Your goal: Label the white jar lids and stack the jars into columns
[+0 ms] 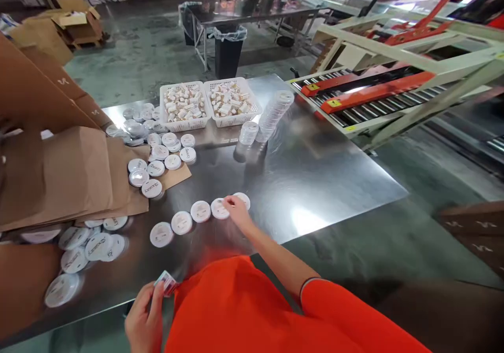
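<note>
- Head view: a person in an orange shirt stands at a shiny steel bench (323,185), looking down at both hands.
- The right hand (236,209) reaches forward, fingers curled narrow, touching the far end of a row of five round white plastic tins (200,211) laid flat, side by side, on the bench. Whether it pinches anything small I cannot tell.
- The left hand (146,319) stays low by the bench edge, closed around a small stack of printed labels (167,282).
- As a judgement, working along the row calls for a steady fingertip on each tin, pressing centred so neighbours are not nudged out of line.
- Further left, more loose white tins (157,158) lie on folded brown paper bags (71,174).
- At the back stand two white mesh baskets of small pale items (185,106), just beside leaning stacks of clear lids (275,112).
- To the right, well apart, a roller conveyor with orange bars (374,93).
</note>
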The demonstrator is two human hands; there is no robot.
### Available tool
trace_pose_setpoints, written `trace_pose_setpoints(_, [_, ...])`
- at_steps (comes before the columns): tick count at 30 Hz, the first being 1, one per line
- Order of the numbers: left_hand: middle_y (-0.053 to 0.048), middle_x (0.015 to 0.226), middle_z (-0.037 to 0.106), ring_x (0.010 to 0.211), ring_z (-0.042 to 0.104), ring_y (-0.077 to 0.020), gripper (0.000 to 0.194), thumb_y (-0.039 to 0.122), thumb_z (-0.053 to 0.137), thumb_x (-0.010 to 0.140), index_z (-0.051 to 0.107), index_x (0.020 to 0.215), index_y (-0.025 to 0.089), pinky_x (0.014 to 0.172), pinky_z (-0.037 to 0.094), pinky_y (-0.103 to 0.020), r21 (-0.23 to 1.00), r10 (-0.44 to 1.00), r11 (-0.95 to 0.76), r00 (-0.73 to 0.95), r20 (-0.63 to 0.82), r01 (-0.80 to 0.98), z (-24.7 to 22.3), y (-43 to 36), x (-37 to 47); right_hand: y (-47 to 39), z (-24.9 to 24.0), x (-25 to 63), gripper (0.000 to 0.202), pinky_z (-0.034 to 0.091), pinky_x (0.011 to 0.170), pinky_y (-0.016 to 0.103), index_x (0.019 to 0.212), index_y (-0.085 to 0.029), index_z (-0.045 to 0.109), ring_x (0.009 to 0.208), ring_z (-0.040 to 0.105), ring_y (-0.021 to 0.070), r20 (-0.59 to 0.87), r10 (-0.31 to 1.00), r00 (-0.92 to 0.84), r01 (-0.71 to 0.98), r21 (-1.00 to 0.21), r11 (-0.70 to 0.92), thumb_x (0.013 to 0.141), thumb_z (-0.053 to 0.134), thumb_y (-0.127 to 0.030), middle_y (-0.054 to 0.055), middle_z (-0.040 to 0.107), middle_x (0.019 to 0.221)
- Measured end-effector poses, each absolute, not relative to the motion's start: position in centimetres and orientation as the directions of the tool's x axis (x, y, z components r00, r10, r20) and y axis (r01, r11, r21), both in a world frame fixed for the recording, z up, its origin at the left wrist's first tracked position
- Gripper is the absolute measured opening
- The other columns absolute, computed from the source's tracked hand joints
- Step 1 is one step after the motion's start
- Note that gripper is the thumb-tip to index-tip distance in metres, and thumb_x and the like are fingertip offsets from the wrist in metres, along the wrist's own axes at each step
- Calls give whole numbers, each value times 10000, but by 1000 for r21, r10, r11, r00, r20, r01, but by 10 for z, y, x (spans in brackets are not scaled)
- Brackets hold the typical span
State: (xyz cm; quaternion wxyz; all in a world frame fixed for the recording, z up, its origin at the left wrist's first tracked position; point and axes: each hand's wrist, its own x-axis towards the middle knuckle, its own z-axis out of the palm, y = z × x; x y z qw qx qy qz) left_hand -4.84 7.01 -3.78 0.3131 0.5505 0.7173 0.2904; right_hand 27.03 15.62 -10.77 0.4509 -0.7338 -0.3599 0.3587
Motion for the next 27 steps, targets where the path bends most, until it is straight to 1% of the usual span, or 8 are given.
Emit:
trace_pose_setpoints(1, [-54, 763, 722, 717, 647, -216, 526, 699, 543, 690, 701, 681, 197, 677, 505, -269, 754, 971, 229, -193, -137, 616, -39, 70, -52, 156, -119, 297, 173, 424, 735, 279, 672, -184, 605, 774, 551, 157, -234, 807, 542, 247, -874, -419, 747, 567, -335, 17, 626, 757])
trace_pose_setpoints(2, [-50, 761, 720, 720, 651, -215, 524, 694, 538, 697, 704, 688, 197, 686, 509, -267, 746, 971, 232, -187, -146, 624, -39, 70, -55, 154, -130, 322, 166, 421, 723, 285, 638, -185, 593, 765, 545, 165, -257, 781, 569, 251, -850, -463, 732, 571, -320, 21, 617, 720])
trace_pose_setpoints(5, [-41, 769, 719, 734, 658, -209, 498, 666, 531, 728, 709, 707, 201, 706, 515, -259, 727, 970, 244, -168, -177, 642, -38, 73, -59, 143, -155, 371, 184, 406, 644, 276, 566, -188, 555, 654, 521, 155, -333, 754, 566, 232, -813, -534, 684, 606, -318, 2, 566, 591])
trace_pose_setpoints(8, [-43, 761, 717, 734, 660, -209, 496, 663, 527, 734, 707, 683, 204, 704, 518, -261, 722, 973, 232, -146, -180, 652, -35, 77, -56, 135, -170, 385, 210, 382, 572, 248, 579, -182, 559, 560, 484, 121, -412, 744, 526, 195, -793, -577, 673, 621, -360, -26, 538, 547])
trace_pose_setpoints(13, [-51, 741, 715, 718, 663, -211, 511, 676, 519, 724, 711, 678, 205, 693, 526, -270, 736, 977, 212, -139, -160, 643, -29, 80, -46, 136, -184, 385, 243, 354, 509, 221, 634, -174, 564, 511, 451, 95, -483, 738, 471, 157, -777, -610, 672, 627, -405, -48, 514, 528])
trace_pose_setpoints(20, [-60, 742, 720, 728, 672, -225, 507, 679, 524, 702, 687, 644, 202, 691, 529, -279, 733, 968, 250, -166, -187, 633, -32, 78, -45, 141, -186, 387, 217, 355, 521, 221, 604, -179, 546, 523, 452, 97, -476, 755, 451, 219, -761, -610, 683, 613, -370, -49, 505, 528])
trace_pose_setpoints(24, [-59, 750, 722, 744, 676, -233, 479, 657, 524, 693, 682, 642, 208, 694, 528, -286, 719, 963, 268, -190, -189, 641, -32, 78, -46, 141, -187, 386, 171, 373, 543, 230, 614, -182, 568, 540, 479, 108, -440, 770, 462, 298, -741, -602, 704, 582, -327, -38, 542, 552])
trace_pose_setpoints(27, [-55, 754, 723, 751, 678, -231, 447, 626, 530, 703, 687, 646, 211, 705, 528, -284, 717, 960, 281, -184, -212, 638, -30, 78, -45, 142, -189, 385, 152, 384, 563, 235, 600, -186, 575, 551, 501, 115, -383, 782, 492, 383, -711, -589, 704, 579, -296, -30, 568, 568])
